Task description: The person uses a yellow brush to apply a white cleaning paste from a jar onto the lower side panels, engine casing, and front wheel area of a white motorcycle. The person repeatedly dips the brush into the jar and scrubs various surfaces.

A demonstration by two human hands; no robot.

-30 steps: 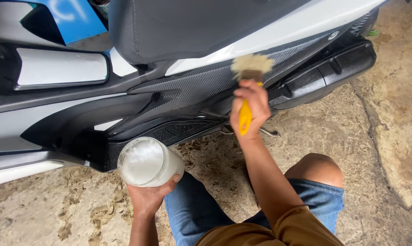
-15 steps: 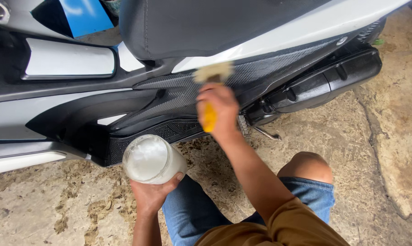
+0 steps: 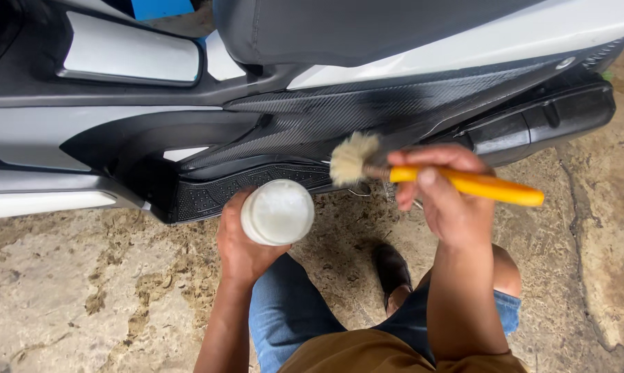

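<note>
My left hand (image 3: 239, 245) grips a round clear jar (image 3: 277, 212) of white paste, its open top facing up. In my right hand (image 3: 444, 197) is a brush with a yellow handle (image 3: 488, 186), held nearly level. Its pale bristles (image 3: 350, 157) point left and hover just above and right of the jar, apart from the paste. Both sit in front of the scooter's black textured side panel (image 3: 367, 110) and ribbed footboard (image 3: 215, 193).
The scooter fills the top of the view: dark seat (image 3: 367, 27), white body panels (image 3: 139, 52), black passenger footrest (image 3: 547, 121). Below is rough, cracked concrete ground (image 3: 84, 290). My knees in blue denim shorts (image 3: 291, 311) and a dark sandal (image 3: 393, 269) are underneath.
My right hand has pulled the brush off the side panel and turned it level, bristles now beside the jar. The left hand has lifted the jar up and to the right.
</note>
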